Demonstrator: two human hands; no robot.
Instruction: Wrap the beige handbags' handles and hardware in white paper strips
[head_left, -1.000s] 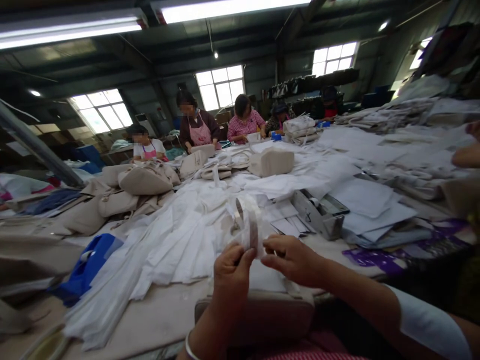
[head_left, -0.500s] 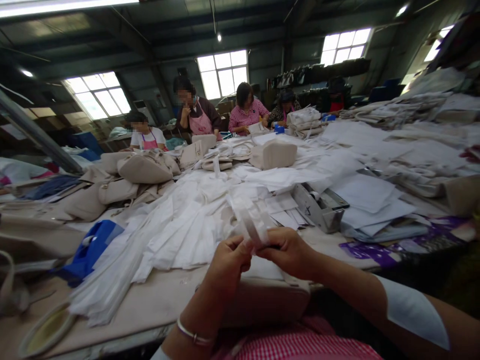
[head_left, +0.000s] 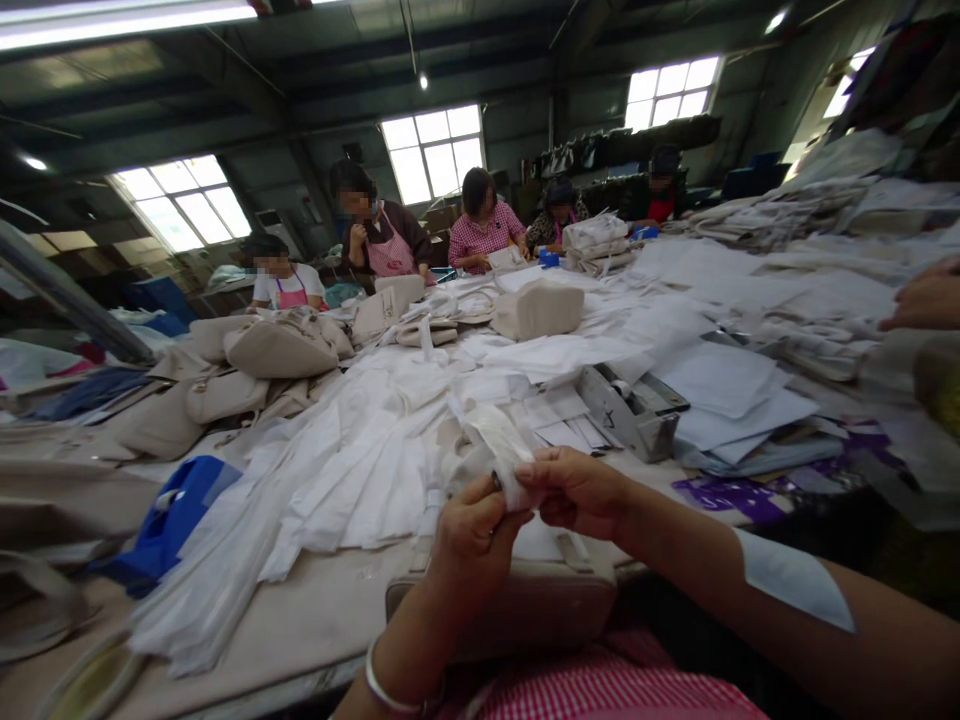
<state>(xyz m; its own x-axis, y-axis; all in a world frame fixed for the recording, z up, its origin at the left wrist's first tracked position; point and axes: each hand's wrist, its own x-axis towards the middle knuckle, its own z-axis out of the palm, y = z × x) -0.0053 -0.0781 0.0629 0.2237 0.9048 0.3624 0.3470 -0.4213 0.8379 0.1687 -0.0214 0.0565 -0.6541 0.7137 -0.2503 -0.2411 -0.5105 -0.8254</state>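
Note:
My left hand [head_left: 474, 535] and my right hand [head_left: 581, 490] meet above a beige bag [head_left: 517, 605] at the table's near edge. Both hands are closed, with fingers and thumbs pinching a thin white wrapping strip [head_left: 499, 435]. The strip arches up beyond the fingertips, apparently around a bag handle, though the fingers hide most of that spot. Just past my hands lies a wide heap of loose white strips [head_left: 352, 450].
A blue tape dispenser [head_left: 176, 525] stands on the left, near a tape roll [head_left: 94, 680]. On the right are a grey metal dispenser [head_left: 630, 410] and white sheets [head_left: 727, 385]. Beige bags [head_left: 281, 345] pile up beyond. Several co-workers sit or stand across the table; another person's hand [head_left: 930, 300] shows at right.
My left hand has turned and its fingers have shifted on the strip, while my right hand has curled closer. Another person's hand has come into view at the right edge.

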